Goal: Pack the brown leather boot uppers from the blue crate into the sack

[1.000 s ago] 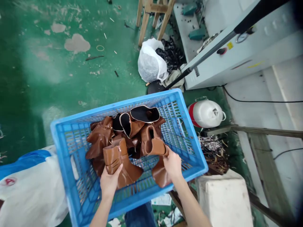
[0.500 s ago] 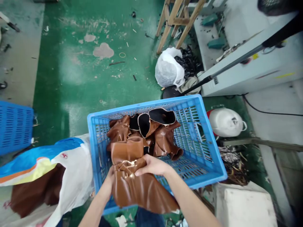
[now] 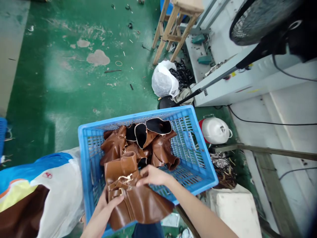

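- Both gripping one brown boot upper, lifted over near rim of blue crate: left hand beneath, right hand on top.
- More uppers left heaped inside crate.

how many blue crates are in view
2: one crate in front of the person, holding brown boot uppers, and a sliver of another crate at the far left edge. More may lie out of frame.

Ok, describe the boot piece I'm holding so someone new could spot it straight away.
Find the blue crate on the green floor. At its near edge, the left hand and right hand hold a brown leather boot piece. Unlike the heaped pieces behind, it is raised over the rim and shows gold buckles.
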`<state>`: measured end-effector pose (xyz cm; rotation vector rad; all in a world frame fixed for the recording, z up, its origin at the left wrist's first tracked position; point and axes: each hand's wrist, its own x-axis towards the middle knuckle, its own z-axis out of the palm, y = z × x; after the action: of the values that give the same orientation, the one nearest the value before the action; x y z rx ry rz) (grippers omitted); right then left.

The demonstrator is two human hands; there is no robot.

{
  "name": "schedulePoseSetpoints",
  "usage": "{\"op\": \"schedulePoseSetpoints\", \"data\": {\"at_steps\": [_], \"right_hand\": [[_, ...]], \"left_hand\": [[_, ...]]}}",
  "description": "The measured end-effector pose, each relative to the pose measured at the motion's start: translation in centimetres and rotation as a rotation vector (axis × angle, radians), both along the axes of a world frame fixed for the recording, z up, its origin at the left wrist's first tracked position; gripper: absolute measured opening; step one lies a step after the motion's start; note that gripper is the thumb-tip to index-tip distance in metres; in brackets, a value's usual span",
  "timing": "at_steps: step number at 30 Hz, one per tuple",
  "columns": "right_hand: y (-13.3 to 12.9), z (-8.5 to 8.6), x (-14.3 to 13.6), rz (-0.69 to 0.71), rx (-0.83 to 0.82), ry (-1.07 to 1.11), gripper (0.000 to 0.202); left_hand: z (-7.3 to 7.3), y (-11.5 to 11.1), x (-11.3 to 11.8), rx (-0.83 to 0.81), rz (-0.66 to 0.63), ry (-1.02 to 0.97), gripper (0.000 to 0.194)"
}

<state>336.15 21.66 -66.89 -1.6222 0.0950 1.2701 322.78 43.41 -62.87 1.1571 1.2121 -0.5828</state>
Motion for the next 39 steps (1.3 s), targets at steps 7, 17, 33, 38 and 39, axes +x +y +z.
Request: {"op": "schedulePoseSetpoints", "data": {"at_steps": [7, 17, 33, 38, 39], "right_hand": [[3.0, -10.6, 8.0, -0.152, -0.566, -0.276, 0.045], [-5.6, 7.5, -0.3, 0.062, -0.264, -0.623, 0.043], [3.5, 23.3, -12.8, -0.543, -0.081, -0.156, 0.081], [6.9, 27.6, -13.9, -0.4, 0.013, 0.204, 0.074], [6.6, 28.7, -13.8, -0.369, 0.04, 0.273, 0.074]], "left_hand": [[-1.4, 1.0, 2.1, 0.251, 0.138, 0.07, 0.079], [0.1, 0.8, 4.2, 0.181, 0.06, 0.055, 0.064], [16.4, 0.7, -3.4, 0.082, 0.195, -0.321, 0.079], [20.3, 2.1, -5.9, 0.187, 0.152, -0.399, 0.061], [20.8, 2.4, -6.5, 0.186, 0.142, -0.407, 0.058]]}}
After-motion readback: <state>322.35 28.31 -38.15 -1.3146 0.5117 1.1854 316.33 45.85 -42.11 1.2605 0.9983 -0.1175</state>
